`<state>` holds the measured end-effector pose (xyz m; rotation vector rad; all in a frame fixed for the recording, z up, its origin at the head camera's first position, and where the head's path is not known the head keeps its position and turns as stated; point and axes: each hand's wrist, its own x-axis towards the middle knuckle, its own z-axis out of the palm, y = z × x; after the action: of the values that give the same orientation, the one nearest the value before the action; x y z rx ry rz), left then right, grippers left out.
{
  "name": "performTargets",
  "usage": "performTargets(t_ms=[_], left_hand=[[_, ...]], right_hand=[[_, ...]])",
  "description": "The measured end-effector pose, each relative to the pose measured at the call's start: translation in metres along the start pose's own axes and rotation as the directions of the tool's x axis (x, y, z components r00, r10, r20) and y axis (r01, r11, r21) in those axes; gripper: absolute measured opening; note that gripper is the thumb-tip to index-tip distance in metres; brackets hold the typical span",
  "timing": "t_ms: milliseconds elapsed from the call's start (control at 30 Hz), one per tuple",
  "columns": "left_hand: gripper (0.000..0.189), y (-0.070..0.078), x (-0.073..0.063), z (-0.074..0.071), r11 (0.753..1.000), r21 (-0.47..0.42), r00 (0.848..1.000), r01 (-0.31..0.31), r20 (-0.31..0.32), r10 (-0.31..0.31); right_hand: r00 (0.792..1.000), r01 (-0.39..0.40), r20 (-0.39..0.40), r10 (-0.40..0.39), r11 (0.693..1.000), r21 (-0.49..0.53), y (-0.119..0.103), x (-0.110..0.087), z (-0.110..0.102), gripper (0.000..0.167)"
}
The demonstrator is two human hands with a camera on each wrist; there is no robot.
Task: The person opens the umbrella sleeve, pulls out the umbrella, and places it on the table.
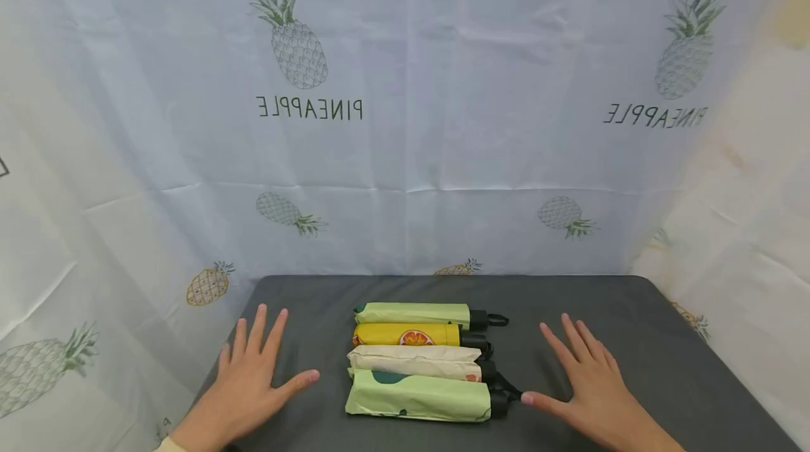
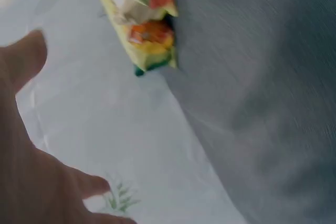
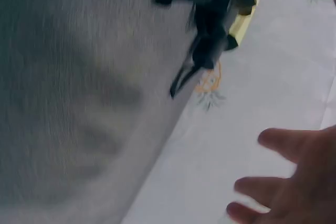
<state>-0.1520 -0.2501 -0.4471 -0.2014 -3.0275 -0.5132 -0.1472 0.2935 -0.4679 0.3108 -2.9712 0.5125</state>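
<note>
Four folded umbrellas lie in a row.
They sit at lower centre of the frame, long axes running left to right, black handles pointing right; my left hand, lower left, and right hand, lower right, show their backs, fingers spread wide, thumbs inward.

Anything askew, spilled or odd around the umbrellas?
No spill or obvious damage shows; the four folded umbrellas lie side by side, black handles all to the right. One oddity: the PINEAPPLE lettering on the cloth behind reads backwards.
</note>
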Motion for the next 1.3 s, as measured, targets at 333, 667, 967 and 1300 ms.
performTargets(t_ms=[333,667,967,1300], left_hand=[[0.084,0.035,0.01,0.013,0.972,-0.188,0.986,-0.143,0.058,0.156],[0.054,0.05,0.026,0.036,0.913,-0.331,0.944,-0.237,0.145,0.298],[0.047,0.051,0.028,0.052,0.89,-0.406,0.923,-0.208,0.219,0.315],[0.052,0.053,0.029,0.05,0.888,-0.438,0.919,-0.143,0.274,0.283]], right_hand=[[0.988,0.149,0.01,-0.155,0.966,0.209,-0.028,0.009,0.018,0.085],[0.955,0.26,0.071,-0.287,0.929,0.264,-0.039,0.015,0.037,0.056],[0.945,0.226,0.144,-0.292,0.907,0.357,-0.036,0.018,0.039,0.038],[0.935,0.191,0.216,-0.279,0.914,0.357,-0.036,0.021,0.042,0.034]])
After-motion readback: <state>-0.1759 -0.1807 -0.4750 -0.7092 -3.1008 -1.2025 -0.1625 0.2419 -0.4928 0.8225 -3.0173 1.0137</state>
